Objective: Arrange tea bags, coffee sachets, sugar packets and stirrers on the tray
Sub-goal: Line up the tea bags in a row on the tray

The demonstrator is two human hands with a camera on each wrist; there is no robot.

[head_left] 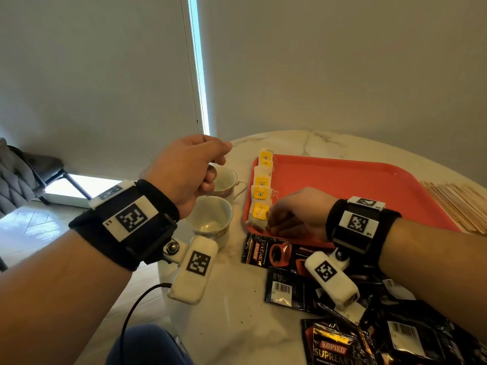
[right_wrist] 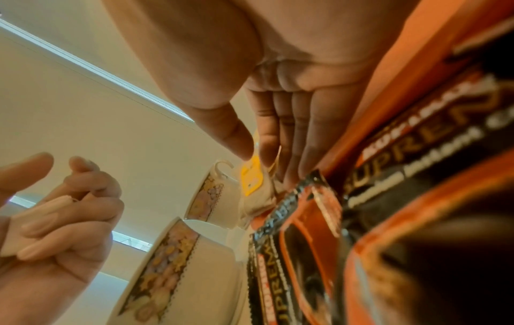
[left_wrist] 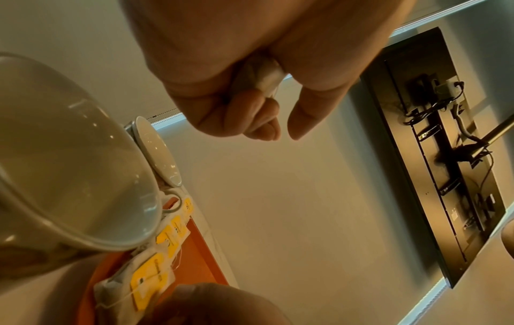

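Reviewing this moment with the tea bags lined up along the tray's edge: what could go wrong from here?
1. The right hand is setting the nearest tea bag at the red tray rim; it may slide off onto the table.
2. The left hand, gripping something white, hovers over the two cups; lowering it could knock one.
3. The right forearm lies over the loose coffee sachets and may drag them.

The head view looks down on the white marble bench (head_left: 237, 299); both close wrist views tilt upward, sharing the flower-banded white teacups (right_wrist: 178, 263).

Glossy foil coffee sachets (head_left: 266, 252), smooth plastic tray (head_left: 342, 180) (matt red), marble-look table (head_left: 232, 299).
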